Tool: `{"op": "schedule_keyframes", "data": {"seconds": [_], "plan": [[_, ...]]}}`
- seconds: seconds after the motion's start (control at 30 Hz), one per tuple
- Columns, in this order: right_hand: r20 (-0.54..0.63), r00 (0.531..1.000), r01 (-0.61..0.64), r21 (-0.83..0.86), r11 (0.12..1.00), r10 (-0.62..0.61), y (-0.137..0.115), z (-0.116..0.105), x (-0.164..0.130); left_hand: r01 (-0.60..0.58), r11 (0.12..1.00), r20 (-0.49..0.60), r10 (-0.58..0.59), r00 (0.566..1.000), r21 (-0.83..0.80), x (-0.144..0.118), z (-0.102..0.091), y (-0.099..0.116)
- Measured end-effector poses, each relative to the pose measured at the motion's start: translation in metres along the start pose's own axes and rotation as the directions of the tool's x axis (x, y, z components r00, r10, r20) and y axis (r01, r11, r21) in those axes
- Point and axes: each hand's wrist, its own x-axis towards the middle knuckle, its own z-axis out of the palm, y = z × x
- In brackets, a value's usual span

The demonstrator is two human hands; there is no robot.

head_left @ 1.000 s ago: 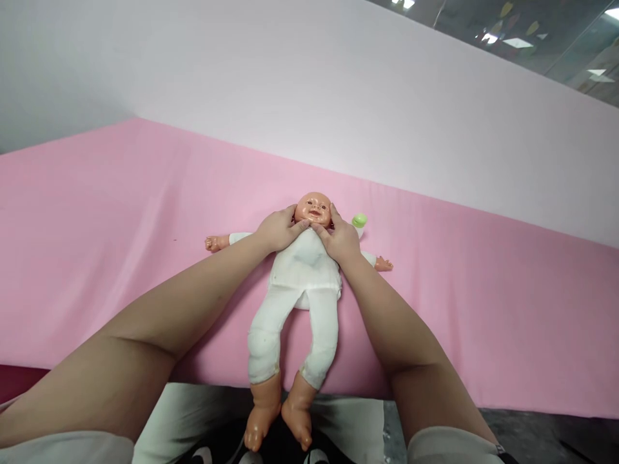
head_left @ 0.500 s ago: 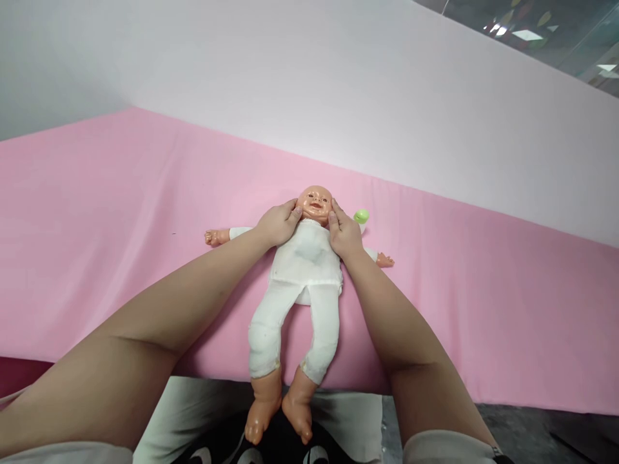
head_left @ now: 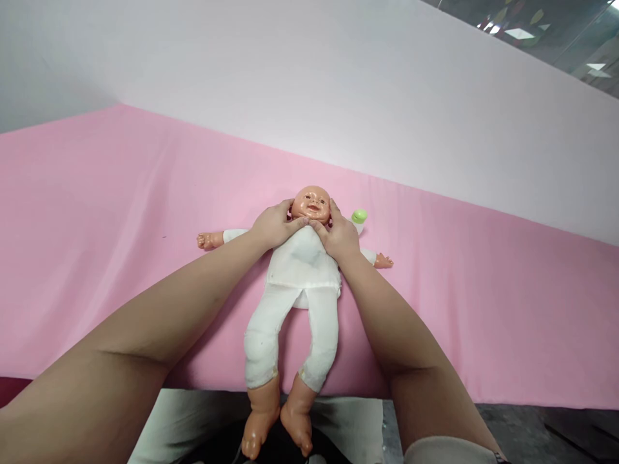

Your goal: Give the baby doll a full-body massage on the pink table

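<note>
A baby doll (head_left: pixel 304 264) lies on its back with its arms spread and its feet toward me, dressed in white cloth. My left hand (head_left: pixel 275 223) cups one side of the doll's head (head_left: pixel 312 205), and my right hand (head_left: pixel 341 237) cups the other side. Both thumbs reach in under the chin, their tips close together at the neck. The fingers curl behind the head, so their ends are partly hidden. Just beyond my right hand is a small white container with a green top (head_left: pixel 358 217), its lower part partly covered by that hand.
Pink cloth (head_left: pixel 416 309) covers the table, with soft folds on the left and right. A white wall (head_left: pixel 290 71) rises behind it. The doll's feet (head_left: pixel 296 419) stick out past the table's front edge, above my legs. Dark floor (head_left: pixel 522 432) shows at lower right.
My thumbs have moved from the doll's cheeks down and inward, under the chin. The fingers stay at the sides of the head. The view has shifted slightly.
</note>
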Motion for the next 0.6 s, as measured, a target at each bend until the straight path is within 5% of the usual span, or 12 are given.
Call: {"op": "schedule_keyframes", "data": {"seconds": [0.6], "plan": [[0.008, 0.996, 0.092, -0.078, 0.993, -0.091, 0.007, 0.001, 0.002, 0.011, 1.000, -0.020, -0.011, 1.000, 0.026, 0.004, 0.006, -0.011]]}}
